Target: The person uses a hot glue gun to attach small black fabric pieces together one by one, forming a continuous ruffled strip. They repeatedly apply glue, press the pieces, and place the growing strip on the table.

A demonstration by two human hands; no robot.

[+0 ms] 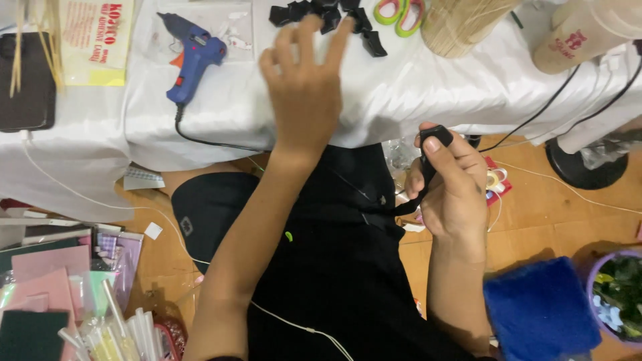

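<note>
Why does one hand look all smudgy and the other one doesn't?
In the head view, the left hand is blurred at its fingers above the black pieces, while the right hand pinching a black strip looks sharper; the white tablecloth is brightly lit, the wooden floor dimmer.

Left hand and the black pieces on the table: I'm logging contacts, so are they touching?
Cannot tell. In the head view the left hand's fingertips overlap the black pieces, motion-blurred.
</note>
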